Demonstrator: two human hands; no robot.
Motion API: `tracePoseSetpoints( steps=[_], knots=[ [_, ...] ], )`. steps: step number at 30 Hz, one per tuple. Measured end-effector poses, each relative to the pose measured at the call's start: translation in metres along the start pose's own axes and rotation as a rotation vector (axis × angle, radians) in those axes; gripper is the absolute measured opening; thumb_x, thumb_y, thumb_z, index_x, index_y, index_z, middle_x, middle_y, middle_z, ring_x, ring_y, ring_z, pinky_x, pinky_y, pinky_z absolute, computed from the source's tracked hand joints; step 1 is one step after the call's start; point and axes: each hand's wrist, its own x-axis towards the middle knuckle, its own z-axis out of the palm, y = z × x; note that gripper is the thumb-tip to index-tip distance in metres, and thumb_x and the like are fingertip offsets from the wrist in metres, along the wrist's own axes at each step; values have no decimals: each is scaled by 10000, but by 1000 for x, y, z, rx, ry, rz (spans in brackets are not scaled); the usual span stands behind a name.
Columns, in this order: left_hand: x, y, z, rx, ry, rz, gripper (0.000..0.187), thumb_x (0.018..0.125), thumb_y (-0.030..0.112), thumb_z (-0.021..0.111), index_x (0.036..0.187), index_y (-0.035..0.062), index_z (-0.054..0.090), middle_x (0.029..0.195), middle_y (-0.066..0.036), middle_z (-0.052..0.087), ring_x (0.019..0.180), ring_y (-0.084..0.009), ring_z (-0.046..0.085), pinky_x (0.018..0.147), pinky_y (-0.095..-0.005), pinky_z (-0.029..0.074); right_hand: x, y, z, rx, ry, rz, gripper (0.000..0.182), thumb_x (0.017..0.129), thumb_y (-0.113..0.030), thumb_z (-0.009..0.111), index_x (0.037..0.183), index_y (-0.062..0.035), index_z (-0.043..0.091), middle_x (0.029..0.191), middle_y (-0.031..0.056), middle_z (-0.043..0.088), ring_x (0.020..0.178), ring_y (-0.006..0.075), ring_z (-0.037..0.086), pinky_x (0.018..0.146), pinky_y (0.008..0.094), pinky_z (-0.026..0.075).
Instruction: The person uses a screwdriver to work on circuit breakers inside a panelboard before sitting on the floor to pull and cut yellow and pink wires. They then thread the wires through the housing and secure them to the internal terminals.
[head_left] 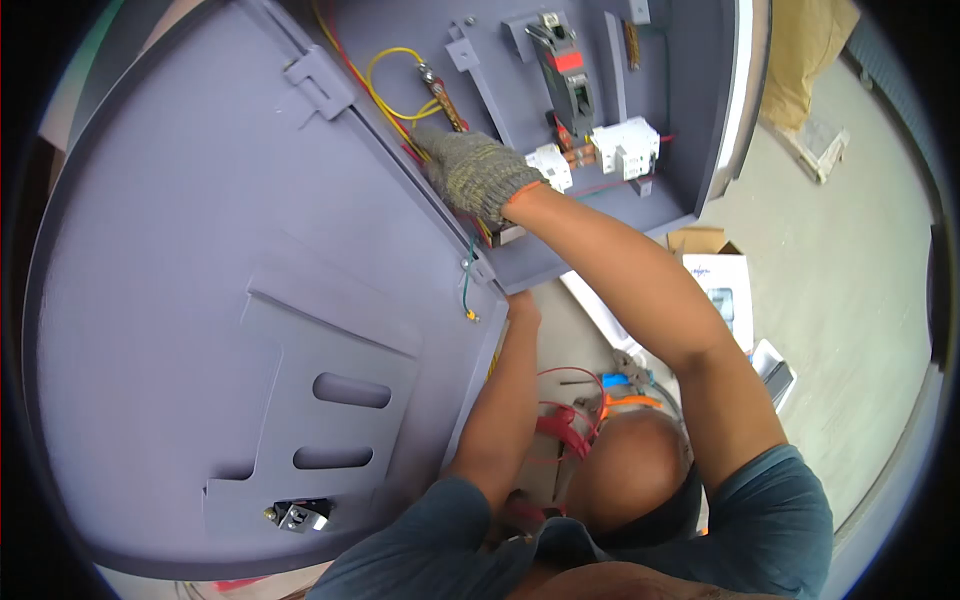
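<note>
My right hand point(470, 176), in a grey knitted glove, reaches into the open grey electrical cabinet point(560, 262) at its hinge side. Its fingers are curled round red and yellow wires point(385, 100) that run along the edge by the door. A yellow wire point(375, 75) loops above the hand to a copper busbar point(446, 105). To the right of the glove are white circuit breakers point(626, 148) and a larger grey breaker point(567, 75) with a red band. My left forearm point(505, 390) goes up behind the cabinet's lower edge, which hides the left hand.
The cabinet door point(200, 230) hangs wide on the left, with a green wire point(467, 290) near its hinge. Below are pliers point(628, 372), a red wire point(585, 372) and an opened white box point(722, 295). Brown cardboard point(805, 60) stands at the upper right.
</note>
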Motion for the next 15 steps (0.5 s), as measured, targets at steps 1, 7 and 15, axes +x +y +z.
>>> tracePoseSetpoints(
  steps=[1, 7, 15],
  knots=[
    [-4, 5, 4, 149, 26, 2, 541, 1017, 319, 420, 1493, 123, 254, 1513, -54, 327, 1364, -216, 345, 1149, -367, 265, 5, -1, 2, -32, -32, 1, 212, 903, -220, 510, 993, -83, 644, 922, 217, 656, 865, 395, 637, 773, 486, 501],
    [13, 5, 4, 203, 71, 85, 528, 1009, 319, 434, 1472, 110, 291, 1495, -73, 354, 1352, -234, 363, 1137, -378, 278, 15, -8, 6, -38, 37, -33, 232, 905, -220, 511, 1044, -93, 646, 959, 208, 662, 922, 393, 634, 807, 484, 495],
    [23, 8, 11, 233, 84, 131, 513, 998, 321, 453, 1444, 93, 340, 1471, -98, 389, 1336, -259, 388, 1121, -392, 296, 15, -3, -1, 105, 16, -96, 212, 861, -168, 561, 1044, -90, 634, 947, 171, 662, 900, 362, 633, 822, 442, 494]
  ],
)
